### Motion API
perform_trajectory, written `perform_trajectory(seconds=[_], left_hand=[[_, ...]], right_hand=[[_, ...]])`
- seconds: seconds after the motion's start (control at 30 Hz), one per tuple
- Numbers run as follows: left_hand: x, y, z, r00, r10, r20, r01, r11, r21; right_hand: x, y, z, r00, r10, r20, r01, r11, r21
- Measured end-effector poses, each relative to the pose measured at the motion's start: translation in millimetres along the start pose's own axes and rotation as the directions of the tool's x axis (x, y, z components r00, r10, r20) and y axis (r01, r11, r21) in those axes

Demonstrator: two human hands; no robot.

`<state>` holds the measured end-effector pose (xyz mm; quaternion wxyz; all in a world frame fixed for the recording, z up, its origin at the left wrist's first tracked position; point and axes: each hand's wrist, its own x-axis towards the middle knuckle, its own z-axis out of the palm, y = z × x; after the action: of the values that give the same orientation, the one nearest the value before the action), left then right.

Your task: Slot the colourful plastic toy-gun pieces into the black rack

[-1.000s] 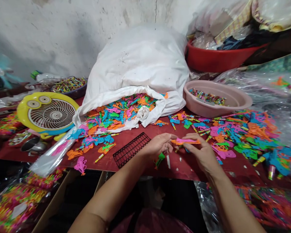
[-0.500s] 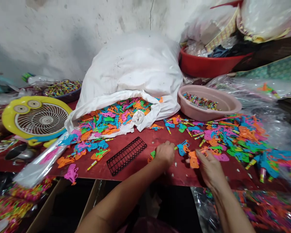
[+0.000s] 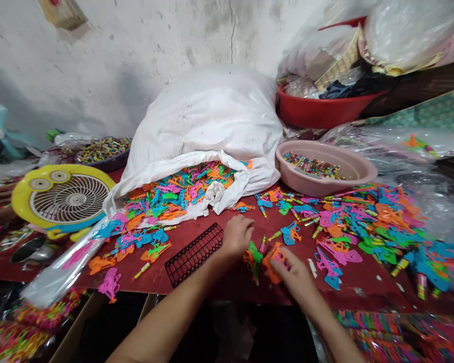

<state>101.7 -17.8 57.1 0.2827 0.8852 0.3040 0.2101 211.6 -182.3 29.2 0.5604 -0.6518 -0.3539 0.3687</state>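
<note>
Thumb and fingers of my right hand (image 3: pixel 293 272) close on an orange toy gun (image 3: pixel 274 262), with a bit of pink showing behind it. My left hand (image 3: pixel 238 234) is over the red tabletop, fingers loosely bent and apart, nothing visible in them. Between the hands lies a green and orange toy gun (image 3: pixel 254 257). Left of my left hand is a black plastic rack (image 3: pixel 191 257), partly behind that wrist. A blue toy gun (image 3: pixel 289 233) lies just beyond my right hand, and a pink and blue pair (image 3: pixel 328 269) to its right.
A white sack (image 3: pixel 208 116) spills toy guns at the back. Beside it stands a pink basin (image 3: pixel 325 186) of small wrapped pieces. A yellow fan (image 3: pixel 22 201) and clear plastic bags (image 3: pixel 56 272) are left. Toy guns (image 3: pixel 393 217) are heaped right. Another person's hand (image 3: pixel 0 199) shows far left.
My left hand has lifted back and left, off the green and orange toy gun. My right hand has moved left with the orange toy gun. A pink and blue pair now shows where it was.
</note>
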Motion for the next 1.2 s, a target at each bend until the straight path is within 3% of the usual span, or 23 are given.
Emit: perform_trajectory(seconds=[0.1,0.23,0.33,0.47,0.67,0.83,0.93,1.03,1.13,1.2], left_hand=[[-23.6,-25.4,-30.1,0.997,-0.067,-0.040,0.074,0.978,0.196],[-67.2,-59.7,-54.5,0.980,-0.146,-0.131,0.187,0.898,0.398],[-91.5,-74.4,-56.7,0.971,-0.210,-0.116,0.240,0.849,0.471],[-94.6,-66.3,-42.7,0.955,-0.277,-0.104,0.293,0.836,0.465],[-71.1,-27.5,-17.2,0.972,-0.231,-0.054,0.234,0.900,0.368],[-33.7,-0.8,-11.8,0.989,-0.129,-0.068,0.144,0.940,0.311],[16.7,19.0,-2.0,0.997,0.077,-0.005,-0.074,0.974,0.216],[81.6,38.1,21.9,0.962,0.249,0.109,-0.263,0.953,0.150],[138.4,49.1,51.5,0.943,0.271,0.192,-0.294,0.951,0.099],[162.2,50.5,68.7,0.937,0.272,0.219,-0.293,0.954,0.070]], right_hand=[[1.5,3.7,15.6,0.988,-0.130,0.086,0.143,0.974,-0.175],[25.8,6.2,11.6,0.978,-0.206,-0.044,0.172,0.902,-0.396],[51.5,3.1,-5.8,0.952,-0.277,-0.132,0.185,0.861,-0.474],[76.6,1.3,-25.5,0.894,-0.344,-0.287,0.135,0.818,-0.560],[79.4,20.5,-38.4,0.870,-0.267,-0.415,0.099,0.919,-0.383],[61.8,22.2,-31.7,0.892,-0.289,-0.348,0.132,0.902,-0.410],[56.3,18.3,-23.4,0.899,-0.334,-0.284,0.182,0.874,-0.451],[56.2,16.7,-20.6,0.885,-0.401,-0.237,0.230,0.819,-0.525],[55.9,17.0,-22.5,0.875,-0.377,-0.304,0.161,0.818,-0.552],[55.2,17.6,-23.8,0.867,-0.346,-0.358,0.120,0.844,-0.523]])
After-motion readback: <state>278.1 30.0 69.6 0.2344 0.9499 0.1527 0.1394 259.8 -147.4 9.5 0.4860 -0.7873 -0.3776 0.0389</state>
